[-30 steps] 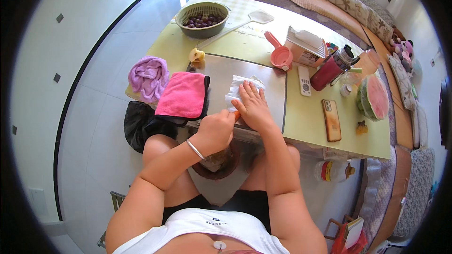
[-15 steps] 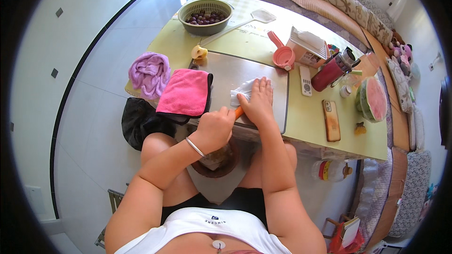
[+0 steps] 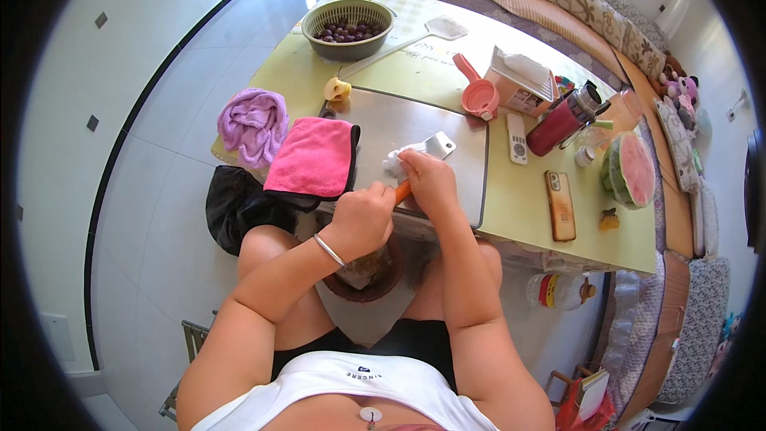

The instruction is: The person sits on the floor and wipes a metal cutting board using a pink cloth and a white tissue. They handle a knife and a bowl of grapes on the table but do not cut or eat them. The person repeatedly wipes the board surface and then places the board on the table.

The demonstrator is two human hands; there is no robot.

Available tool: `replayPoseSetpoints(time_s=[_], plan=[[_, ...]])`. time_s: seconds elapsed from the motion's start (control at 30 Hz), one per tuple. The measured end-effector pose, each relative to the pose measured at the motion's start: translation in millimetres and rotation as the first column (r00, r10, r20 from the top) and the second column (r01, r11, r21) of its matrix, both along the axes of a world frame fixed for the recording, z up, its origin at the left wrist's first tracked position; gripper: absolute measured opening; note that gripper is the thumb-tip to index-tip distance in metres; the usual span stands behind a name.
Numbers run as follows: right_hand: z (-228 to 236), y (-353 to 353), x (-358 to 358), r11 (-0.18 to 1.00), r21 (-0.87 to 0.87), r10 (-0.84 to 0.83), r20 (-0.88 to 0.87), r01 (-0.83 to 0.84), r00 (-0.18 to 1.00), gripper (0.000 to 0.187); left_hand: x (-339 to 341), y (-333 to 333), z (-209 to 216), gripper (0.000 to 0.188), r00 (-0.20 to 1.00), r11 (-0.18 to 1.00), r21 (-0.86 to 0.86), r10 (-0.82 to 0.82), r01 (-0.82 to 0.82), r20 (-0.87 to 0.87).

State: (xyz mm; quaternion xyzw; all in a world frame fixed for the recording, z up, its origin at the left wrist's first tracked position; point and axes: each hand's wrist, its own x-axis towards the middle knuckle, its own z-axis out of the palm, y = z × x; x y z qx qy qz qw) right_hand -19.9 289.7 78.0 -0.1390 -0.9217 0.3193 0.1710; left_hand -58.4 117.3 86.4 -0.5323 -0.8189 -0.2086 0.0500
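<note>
My left hand [image 3: 363, 219] is closed round the orange handle of a knife [image 3: 438, 144]. Its broad metal blade, with a hole near the tip, points away to the right over a silvery cutting board [image 3: 383, 124]. My right hand [image 3: 431, 183] pinches a crumpled white tissue [image 3: 393, 165] against the blade, whose middle is hidden by the fingers. A folded pink cloth [image 3: 315, 158] with black edging lies left of the hands, overlapping the board. A cut apple piece [image 3: 337, 89] rests by the board's far left corner.
A purple cloth [image 3: 253, 128], a basket of grapes [image 3: 348, 6], a pink dipper [image 3: 479, 97], a tissue box [image 3: 523, 80], a remote [image 3: 517, 140], a red flask [image 3: 562, 121], a phone [image 3: 560, 206] and a cut watermelon [image 3: 626, 169] stand about. A bin [image 3: 367, 283] sits between my knees.
My right hand has gone from lying flat over the tissue to pinching it bunched up, nearer to me. The knife's blade end now shows. My left hand keeps its hold on the handle.
</note>
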Motion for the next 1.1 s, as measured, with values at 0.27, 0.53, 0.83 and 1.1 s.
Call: replayPoseSetpoints(time_s=[0.27,0.53,0.83,1.1], plan=[[-10.1,45.6,9.2,0.301,-0.921,-0.653,-0.388,-0.247,0.651,0.019,-9.1,0.1,-7.4,0.046,0.988,0.956,0.286,-0.104,0.069,0.112],[-23.0,64.5,11.7,0.456,-0.882,-0.692,-0.434,-0.117,0.577,0.028,-28.9,1.7,-3.1,0.019,-0.374,0.892,0.194,-0.357,-0.409,0.856],[-25.4,5.9,3.4,0.970,0.232,0.046,0.142,-0.079,0.989,0.077,-30.2,8.7,-18.0,0.023,-0.226,0.920,0.184,-0.272,-0.347,0.935],[-19.6,13.5,3.2,0.958,0.286,-0.062,0.236,-0.009,0.970,0.080,-25.8,5.9,-11.3,0.020,-0.243,0.902,0.154,-0.268,-0.404,0.932]])
